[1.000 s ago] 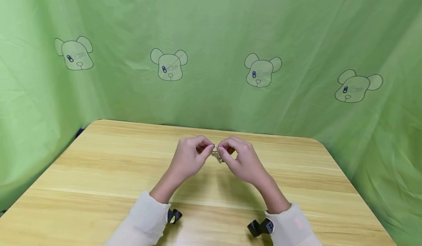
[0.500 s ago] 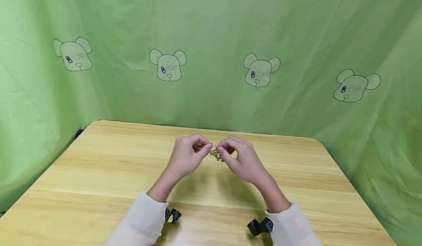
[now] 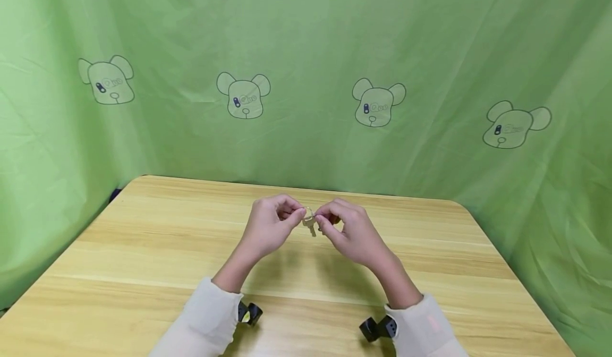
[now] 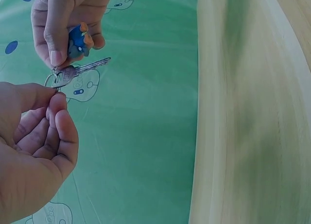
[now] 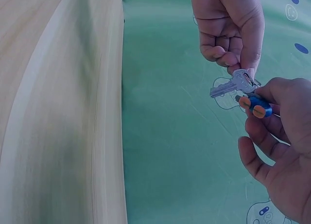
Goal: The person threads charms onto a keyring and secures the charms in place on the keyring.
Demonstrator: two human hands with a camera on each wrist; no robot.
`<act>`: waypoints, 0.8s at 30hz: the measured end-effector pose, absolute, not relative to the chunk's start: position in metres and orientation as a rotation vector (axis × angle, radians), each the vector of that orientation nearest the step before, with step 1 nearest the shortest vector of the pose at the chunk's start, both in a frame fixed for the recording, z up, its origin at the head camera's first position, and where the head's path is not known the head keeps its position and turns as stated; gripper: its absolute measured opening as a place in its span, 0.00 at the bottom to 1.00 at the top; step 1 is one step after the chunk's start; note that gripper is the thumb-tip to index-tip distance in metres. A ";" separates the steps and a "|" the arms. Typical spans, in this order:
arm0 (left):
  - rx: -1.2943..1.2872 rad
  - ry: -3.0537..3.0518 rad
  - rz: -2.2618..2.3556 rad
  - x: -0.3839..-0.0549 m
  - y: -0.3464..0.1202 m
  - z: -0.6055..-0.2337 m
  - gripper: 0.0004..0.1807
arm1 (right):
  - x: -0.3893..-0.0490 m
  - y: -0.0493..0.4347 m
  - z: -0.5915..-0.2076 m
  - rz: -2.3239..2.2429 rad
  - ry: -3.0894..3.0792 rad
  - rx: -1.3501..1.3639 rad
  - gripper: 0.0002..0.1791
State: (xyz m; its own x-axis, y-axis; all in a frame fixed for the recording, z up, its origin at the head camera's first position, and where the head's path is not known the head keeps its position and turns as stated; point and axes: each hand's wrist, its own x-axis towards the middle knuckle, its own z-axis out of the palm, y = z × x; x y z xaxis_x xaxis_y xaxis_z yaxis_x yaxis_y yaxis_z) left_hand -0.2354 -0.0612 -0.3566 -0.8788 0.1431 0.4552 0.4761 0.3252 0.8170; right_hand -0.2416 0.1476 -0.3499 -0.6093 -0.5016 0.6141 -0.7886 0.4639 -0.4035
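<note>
Above the table, my left hand (image 3: 271, 227) pinches a metal key ring (image 4: 50, 79) between thumb and forefinger. A silvery key (image 3: 309, 224) hangs from the ring between the two hands, blade pointing down in the head view. My right hand (image 3: 348, 232) pinches the other side, where a small blue and orange figure charm (image 5: 255, 106) joins the ring. In the left wrist view the charm (image 4: 79, 41) lies against the right fingers, partly covered by the thumb. Fingertips of both hands are close together and hide part of the ring.
A wood-grain table (image 3: 143, 240) with rounded far corners lies below the hands. Green cloth (image 3: 306, 27) printed with bear heads hangs behind and at both sides. Black wrist cameras (image 3: 253, 313) sit at the light sleeve cuffs (image 3: 212, 314).
My left hand has shifted slightly left, widening the gap between the fingertips. The ring and key show more clearly, and the key hangs straighter. My right hand has stayed nearly still.
</note>
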 end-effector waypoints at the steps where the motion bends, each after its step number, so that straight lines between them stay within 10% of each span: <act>1: -0.552 -2.298 -1.569 -0.236 -0.061 -0.356 0.03 | -0.242 0.148 -0.350 0.948 -2.306 1.084 0.04; 24: -0.558 -2.891 -1.744 -0.248 -0.083 -0.391 0.02 | -0.249 0.141 -0.371 0.784 -2.957 1.378 0.03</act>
State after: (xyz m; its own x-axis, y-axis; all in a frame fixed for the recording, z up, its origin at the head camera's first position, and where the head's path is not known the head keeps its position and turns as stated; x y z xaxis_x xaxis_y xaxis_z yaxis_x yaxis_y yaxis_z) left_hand -0.2478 -0.0830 -0.3913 -0.9086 0.4115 -0.0710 0.1290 0.4383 0.8895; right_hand -0.2487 0.1410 -0.3711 -0.6437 -0.7653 0.0031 -0.6662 0.5584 -0.4943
